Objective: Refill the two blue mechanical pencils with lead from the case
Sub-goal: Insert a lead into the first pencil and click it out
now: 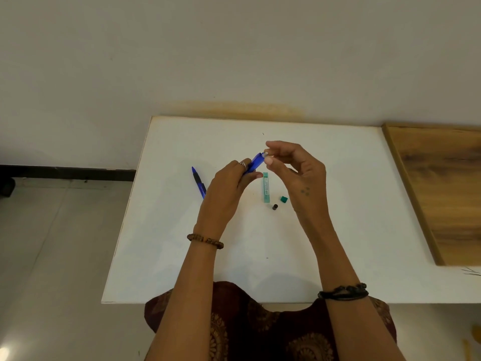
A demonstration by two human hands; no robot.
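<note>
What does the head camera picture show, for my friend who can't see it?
A person's left hand holds a blue pencil above a white table, while the right hand pinches its white end. On the table lie a second blue pencil, a green lead case, a green cap and a small dark cap.

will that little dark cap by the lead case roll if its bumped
Probably. The dark cap looks small and cylindrical, so a nudge could roll it across the smooth white table. It seems light, easily flicked. The green case lies flat, likelier to stay.
</note>
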